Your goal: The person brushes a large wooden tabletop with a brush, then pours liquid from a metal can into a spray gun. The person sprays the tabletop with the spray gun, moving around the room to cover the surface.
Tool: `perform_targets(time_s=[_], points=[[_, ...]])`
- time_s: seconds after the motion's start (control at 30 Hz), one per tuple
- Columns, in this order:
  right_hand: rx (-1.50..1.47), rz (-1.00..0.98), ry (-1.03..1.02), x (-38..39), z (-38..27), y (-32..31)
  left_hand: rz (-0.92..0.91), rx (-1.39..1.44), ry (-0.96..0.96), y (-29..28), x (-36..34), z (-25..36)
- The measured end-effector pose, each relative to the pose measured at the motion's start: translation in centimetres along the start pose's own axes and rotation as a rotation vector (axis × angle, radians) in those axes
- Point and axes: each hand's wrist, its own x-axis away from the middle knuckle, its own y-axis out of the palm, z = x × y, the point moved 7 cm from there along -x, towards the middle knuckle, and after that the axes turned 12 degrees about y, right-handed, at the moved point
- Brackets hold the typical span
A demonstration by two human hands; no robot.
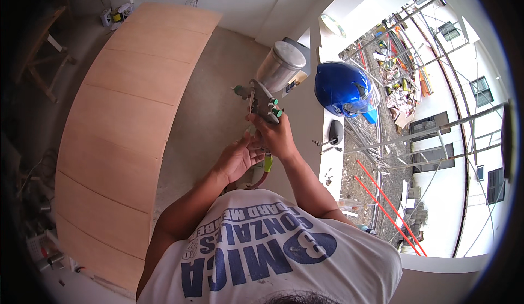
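A spray gun (263, 105) with green knobs and a silver cup (281, 64) is held out in front of me. My right hand (275, 137) is wrapped round its grip. My left hand (240, 154) is just below, with curled fingers and thumb at the lower end of the grip. The small parts between its fingers are hard to make out. A yellow-green fitting (267, 162) and a reddish hose (256, 182) hang below the gun.
A long plywood panel (120, 129) lies at my left, near a wooden trestle (52, 58). On the right ledge (330, 167) sit a blue helmet (341, 88) and a mirror (335, 133). Beyond it are scaffolding (426, 129) and debris (398, 85) outside.
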Motion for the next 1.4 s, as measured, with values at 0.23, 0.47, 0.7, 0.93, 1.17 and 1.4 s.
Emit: perform_targets(time_s=[0.23,0.47,0.7,0.93,1.17,1.4], points=[[-0.099,0.06,-0.005,-0.4,-3.1,-0.4,-0.076,0.046,0.016,1.5,0.7,-1.0],[-0.087,0.074,-0.011,0.0,-3.0,-0.2,-0.091,0.107,0.003,1.2,0.2,-2.2],[-0.045,0.222,0.007,-0.2,-1.6,-1.1,-0.056,0.09,-0.078,1.3,-0.2,-3.3],[0.016,0.249,0.069,0.3,-1.9,-2.3,-0.082,0.093,-0.137,1.0,-1.1,-5.0],[-0.073,0.283,0.046,0.3,-1.2,-2.9,-0.093,0.127,-0.19,1.8,-0.9,-5.4],[-0.044,0.275,0.076,0.4,-1.3,-2.8,-0.164,0.191,-0.216,0.8,-1.3,-6.6]])
